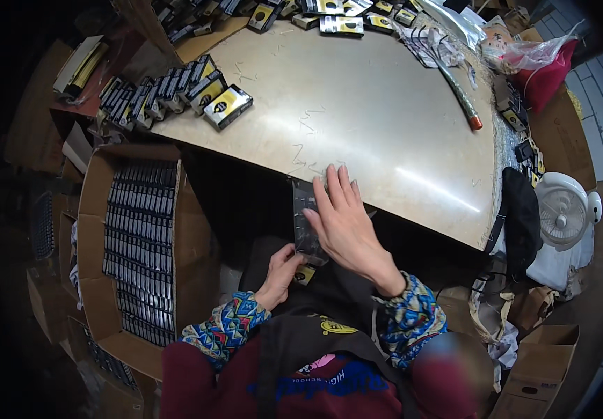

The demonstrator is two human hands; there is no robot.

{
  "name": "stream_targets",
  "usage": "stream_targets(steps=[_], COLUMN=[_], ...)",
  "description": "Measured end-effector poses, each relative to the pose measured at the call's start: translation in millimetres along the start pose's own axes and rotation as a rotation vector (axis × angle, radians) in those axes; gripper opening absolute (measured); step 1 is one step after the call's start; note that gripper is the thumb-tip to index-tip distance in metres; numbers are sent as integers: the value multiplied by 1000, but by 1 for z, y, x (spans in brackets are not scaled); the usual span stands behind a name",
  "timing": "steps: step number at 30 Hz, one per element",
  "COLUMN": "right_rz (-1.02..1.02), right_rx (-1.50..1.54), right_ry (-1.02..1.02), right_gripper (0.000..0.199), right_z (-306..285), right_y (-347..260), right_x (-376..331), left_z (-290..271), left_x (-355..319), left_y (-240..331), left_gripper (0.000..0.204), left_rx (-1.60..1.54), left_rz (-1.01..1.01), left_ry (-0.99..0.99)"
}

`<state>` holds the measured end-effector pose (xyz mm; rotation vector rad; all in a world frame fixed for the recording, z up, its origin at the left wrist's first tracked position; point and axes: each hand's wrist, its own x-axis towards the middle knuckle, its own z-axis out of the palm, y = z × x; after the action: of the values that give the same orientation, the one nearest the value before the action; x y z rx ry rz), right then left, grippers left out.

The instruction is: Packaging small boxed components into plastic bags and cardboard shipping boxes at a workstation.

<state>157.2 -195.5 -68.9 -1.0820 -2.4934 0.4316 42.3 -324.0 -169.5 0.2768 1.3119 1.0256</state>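
Observation:
A see-through plastic bag or film (305, 216) hangs at the table's near edge, above my lap. At its lower end my left hand (279, 276) is closed, thumb and fingers pinching the plastic. Part of a small yellow-and-black box (304, 274) shows just beside those fingertips; whether it lies inside the plastic I cannot tell. My right hand (350, 230) lies flat with fingers stretched out, its palm side over the right part of the plastic and its fingertips at the table edge. What is beneath the palm is hidden.
On the pale table (385, 126) lie thin curly scraps (308, 119) and a tool with bent tines (459, 91). Yellow-and-black boxes (228, 106) line the left corner, and more are piled at the back. A carton (197, 279) of packed boxes stands left; a white fan (560, 209) stands right.

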Motion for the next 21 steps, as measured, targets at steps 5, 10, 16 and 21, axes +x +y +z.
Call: stream_targets(steps=[5, 10, 16, 21], right_rz=[150, -36, -258, 74], right_rx=[537, 320, 284, 607], right_ry=[-116, -3, -382, -208], right_gripper=[31, 25, 32, 25], right_z=[-56, -10, 37, 6], right_y=[7, 13, 1, 7], right_x=[-4, -22, -73, -53], left_z=[7, 13, -3, -36], left_x=[-5, -7, 6, -17], left_y=[1, -8, -23, -14], left_gripper=[30, 66, 66, 70], left_rx=[110, 646, 790, 963], left_rz=[86, 407, 509, 644], left_ry=[-2, 43, 101, 107])
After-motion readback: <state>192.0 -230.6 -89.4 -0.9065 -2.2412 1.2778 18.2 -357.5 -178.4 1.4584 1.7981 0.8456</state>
